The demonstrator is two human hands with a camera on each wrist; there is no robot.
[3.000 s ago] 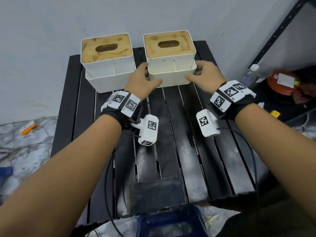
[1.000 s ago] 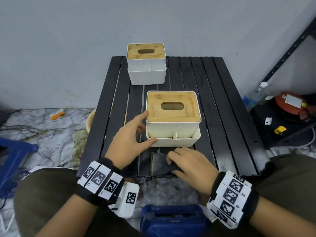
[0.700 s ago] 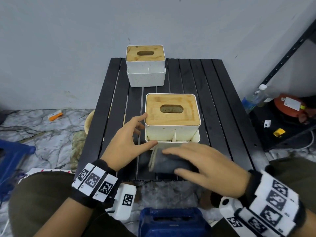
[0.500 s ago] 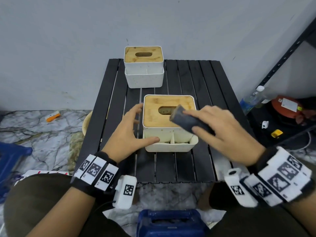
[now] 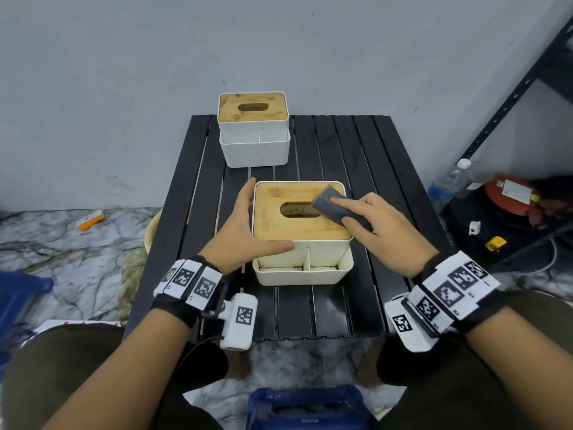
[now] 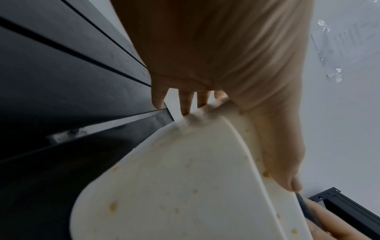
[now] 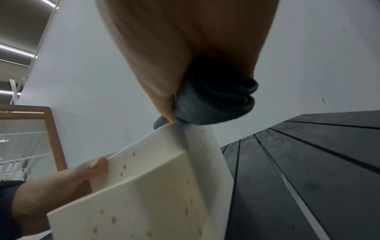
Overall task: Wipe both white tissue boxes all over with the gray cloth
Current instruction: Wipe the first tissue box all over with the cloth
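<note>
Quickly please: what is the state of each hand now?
Left hand: open, fingers straight, bracing the near box.
Right hand: holding the cloth on the box's lid.

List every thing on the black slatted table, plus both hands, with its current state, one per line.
Near white tissue box with wooden lid: upright, lid on, yellowish spots on its sides.
Far white tissue box with wooden lid: upright, lid on, untouched.
Gray cloth: folded, pressed onto the near lid.
Left hand: braces the near box's left side.
Right hand: holds the cloth.
</note>
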